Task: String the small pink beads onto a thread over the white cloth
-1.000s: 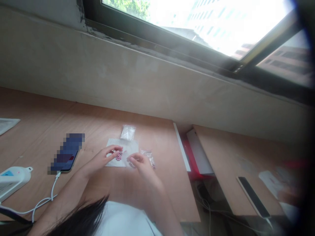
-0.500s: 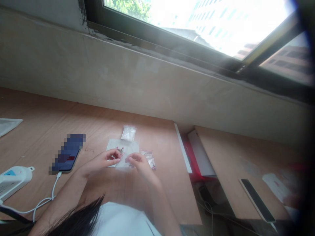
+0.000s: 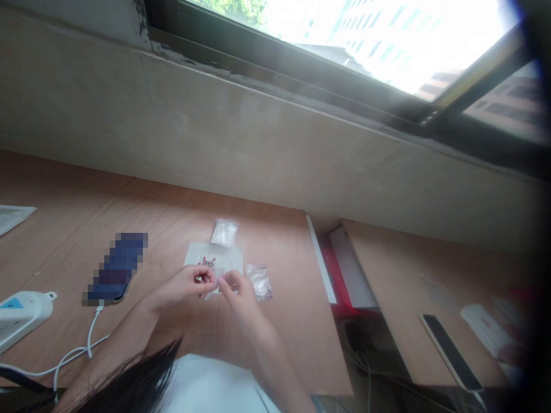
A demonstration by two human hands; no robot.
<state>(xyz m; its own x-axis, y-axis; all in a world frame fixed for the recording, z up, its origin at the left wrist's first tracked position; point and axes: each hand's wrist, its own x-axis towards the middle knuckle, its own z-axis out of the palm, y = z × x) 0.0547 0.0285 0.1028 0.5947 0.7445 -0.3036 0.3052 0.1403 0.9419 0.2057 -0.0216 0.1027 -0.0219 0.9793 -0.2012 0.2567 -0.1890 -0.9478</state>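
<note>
My left hand [image 3: 196,281] is closed in a pinch over the near edge of a white sheet [image 3: 232,255]. Close beside it, almost fingertip to fingertip, my right hand [image 3: 238,292] pinches too. Whatever lies between the fingers is too small to make out. Just beyond my left fingers, a small cluster of reddish and dark bead-like pieces [image 3: 208,263] rests on the sheet. A clear zip bag [image 3: 224,233] with whitish contents lies at the sheet's far edge. Another zip bag [image 3: 259,281], with some reddish bits in its lower corner, lies right of my right hand.
To the left are a phone [image 3: 116,267] on a white charging cable [image 3: 89,338] and a white power strip [image 3: 21,315]. Past a gap on the right, a second table [image 3: 387,269] holds another phone [image 3: 450,350]. A wall with a window stands behind.
My hands have come together, the left moving slightly right and the right slightly left, so their fingertips nearly meet. Both are a little nearer to my body.
</note>
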